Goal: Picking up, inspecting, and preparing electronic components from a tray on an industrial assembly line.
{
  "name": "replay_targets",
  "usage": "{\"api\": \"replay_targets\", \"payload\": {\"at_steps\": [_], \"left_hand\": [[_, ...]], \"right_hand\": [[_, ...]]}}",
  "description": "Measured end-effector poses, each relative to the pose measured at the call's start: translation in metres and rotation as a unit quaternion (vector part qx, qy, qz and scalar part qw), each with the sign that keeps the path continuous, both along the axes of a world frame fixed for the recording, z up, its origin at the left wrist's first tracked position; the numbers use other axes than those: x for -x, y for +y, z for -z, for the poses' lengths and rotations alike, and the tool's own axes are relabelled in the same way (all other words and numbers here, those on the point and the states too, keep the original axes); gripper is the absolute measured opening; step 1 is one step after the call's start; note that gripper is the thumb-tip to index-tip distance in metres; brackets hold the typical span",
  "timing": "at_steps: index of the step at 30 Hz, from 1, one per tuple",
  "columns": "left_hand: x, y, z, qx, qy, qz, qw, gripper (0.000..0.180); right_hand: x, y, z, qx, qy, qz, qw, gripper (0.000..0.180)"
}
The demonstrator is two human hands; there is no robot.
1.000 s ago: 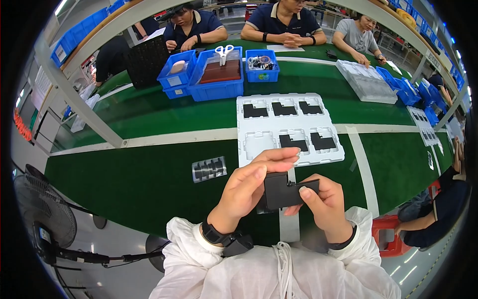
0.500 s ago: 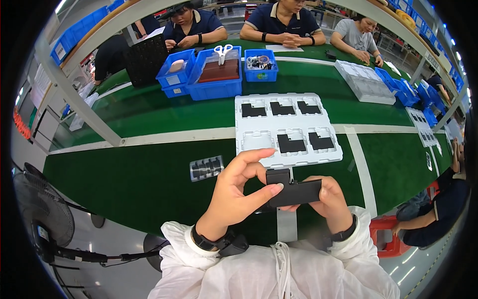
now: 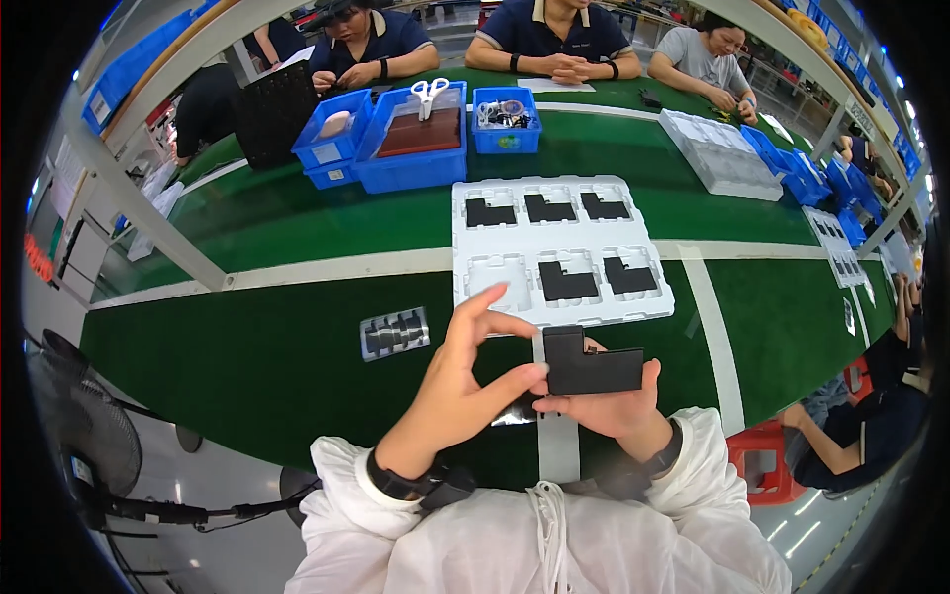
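Head view: left hand (image 3: 455, 391) parted wide, thumb now off the face of the black block (image 3: 594, 371), at its left edge — right hand (image 3: 623, 416) holds this one block above the bench (image 3: 247, 386), before one white tray (image 3: 549, 237); five L-shaped black pieces (image 3: 569, 286) fill five of six pockets (image 3: 498, 269).

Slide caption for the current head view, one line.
Right hand holds a black L-shaped part, left hand at its edge, white tray beyond.
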State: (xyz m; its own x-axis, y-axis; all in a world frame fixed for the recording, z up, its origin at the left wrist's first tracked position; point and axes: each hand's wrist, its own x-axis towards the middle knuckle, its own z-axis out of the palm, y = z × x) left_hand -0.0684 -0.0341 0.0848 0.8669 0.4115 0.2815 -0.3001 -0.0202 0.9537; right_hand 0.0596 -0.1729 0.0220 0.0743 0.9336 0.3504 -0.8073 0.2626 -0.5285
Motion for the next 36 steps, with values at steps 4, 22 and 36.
{"api": "replay_targets", "payload": {"at_steps": [4,22,36], "left_hand": [[0.008,0.027,0.023,-0.312,0.132,0.115,0.934,0.029],[0.011,0.036,0.064,-0.515,0.158,0.31,0.783,0.046],[0.014,0.027,0.062,-0.536,0.159,0.277,0.781,0.044]], "right_hand": [[-0.018,-0.023,-0.001,0.112,-0.22,0.146,0.958,0.075],[-0.03,-0.042,-0.003,0.063,-0.818,0.173,0.545,0.058],[-0.06,-0.021,-0.048,0.048,-0.748,0.313,0.583,0.057]]}}
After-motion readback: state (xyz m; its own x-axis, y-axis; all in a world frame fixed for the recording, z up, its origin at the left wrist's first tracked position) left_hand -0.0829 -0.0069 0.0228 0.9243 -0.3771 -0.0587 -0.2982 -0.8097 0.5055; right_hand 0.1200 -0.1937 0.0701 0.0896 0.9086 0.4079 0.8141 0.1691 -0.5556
